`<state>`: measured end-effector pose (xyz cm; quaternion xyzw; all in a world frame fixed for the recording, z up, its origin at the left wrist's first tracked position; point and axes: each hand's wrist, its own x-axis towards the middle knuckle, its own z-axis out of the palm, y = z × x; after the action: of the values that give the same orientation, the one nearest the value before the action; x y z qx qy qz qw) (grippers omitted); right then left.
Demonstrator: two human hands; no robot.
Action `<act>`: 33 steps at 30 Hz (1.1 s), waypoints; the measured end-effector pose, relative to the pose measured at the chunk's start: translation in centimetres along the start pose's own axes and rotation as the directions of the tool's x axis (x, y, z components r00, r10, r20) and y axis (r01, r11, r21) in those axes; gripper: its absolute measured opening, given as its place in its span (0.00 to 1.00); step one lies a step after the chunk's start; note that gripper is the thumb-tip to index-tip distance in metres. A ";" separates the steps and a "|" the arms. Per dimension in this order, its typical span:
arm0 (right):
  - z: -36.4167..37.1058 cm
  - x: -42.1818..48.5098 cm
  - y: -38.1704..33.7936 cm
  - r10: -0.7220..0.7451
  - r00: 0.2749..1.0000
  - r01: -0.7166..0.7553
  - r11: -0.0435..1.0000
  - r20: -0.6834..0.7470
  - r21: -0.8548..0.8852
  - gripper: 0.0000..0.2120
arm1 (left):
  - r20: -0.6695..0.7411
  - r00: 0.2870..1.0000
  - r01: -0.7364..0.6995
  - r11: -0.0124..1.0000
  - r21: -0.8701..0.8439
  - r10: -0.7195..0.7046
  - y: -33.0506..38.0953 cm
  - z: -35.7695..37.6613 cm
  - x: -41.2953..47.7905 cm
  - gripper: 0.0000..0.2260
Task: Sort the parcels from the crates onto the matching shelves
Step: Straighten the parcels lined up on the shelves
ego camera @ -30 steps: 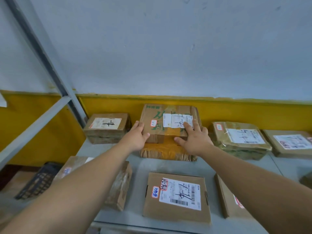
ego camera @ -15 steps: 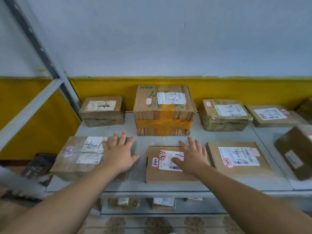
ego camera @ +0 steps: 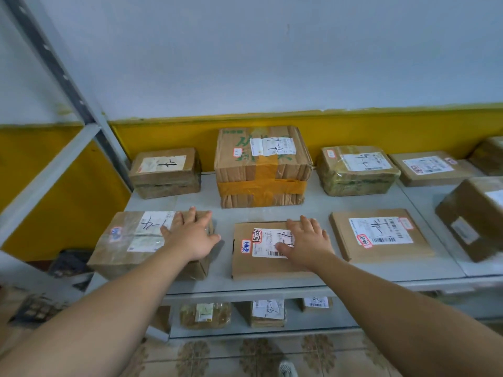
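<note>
On the grey shelf (ego camera: 313, 210), your left hand (ego camera: 190, 236) lies flat, fingers spread, on the taped parcel (ego camera: 122, 248); your right hand (ego camera: 306, 244) likewise on the flat box (ego camera: 261, 265), long axis near-to-far.

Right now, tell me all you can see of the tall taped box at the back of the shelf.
The tall taped box is brown corrugated cardboard, worn and creased, with faded green print on top. Wide orange-brown tape crosses its top and bands its front. A white shipping label with handwritten marks and a small red-edged sticker sit on top. It stands upright at the back of the grey shelf, against the yellow wall band, apart from the neighbouring parcels. Neither hand touches it.
</note>
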<state>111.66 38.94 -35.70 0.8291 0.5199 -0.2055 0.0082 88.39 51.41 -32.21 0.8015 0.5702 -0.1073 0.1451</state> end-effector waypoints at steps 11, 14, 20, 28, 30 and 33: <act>-6.7 -0.2 12.2 0.148 0.977 -0.155 0.987 -0.152 -0.034 0.37 | 0.013 0.969 -0.245 0.969 -0.014 0.245 10.1 2.4 -2.2 0.33; -6.5 1.0 15.4 0.105 0.989 -0.113 0.991 -0.104 -0.070 0.37 | 0.022 0.969 -0.244 0.969 -0.034 0.245 13.4 4.5 -2.0 0.32; -4.5 3.6 19.5 0.018 1.000 -0.015 0.990 0.020 -0.140 0.37 | 0.081 0.996 -0.032 0.998 -0.046 0.036 18.3 9.6 -1.6 0.33; -3.3 1.9 20.8 -0.056 0.998 0.056 0.994 0.010 -0.094 0.37 | 0.017 0.997 0.072 0.996 -0.050 -0.072 19.6 10.3 -1.5 0.34; -4.0 2.4 20.7 -0.057 0.998 0.058 0.994 0.006 -0.088 0.37 | 0.017 0.996 0.091 0.994 -0.057 -0.090 20.2 10.1 -1.4 0.34; -6.1 4.5 20.5 -0.079 0.994 0.072 0.994 -0.071 -0.087 0.38 | -0.003 0.995 0.095 0.995 -0.021 -0.095 20.6 10.6 -1.5 0.34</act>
<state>133.13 34.77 -35.77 0.8148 0.5590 -0.1526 0.0160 107.28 40.04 -39.32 0.7720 0.6091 -0.1065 0.1472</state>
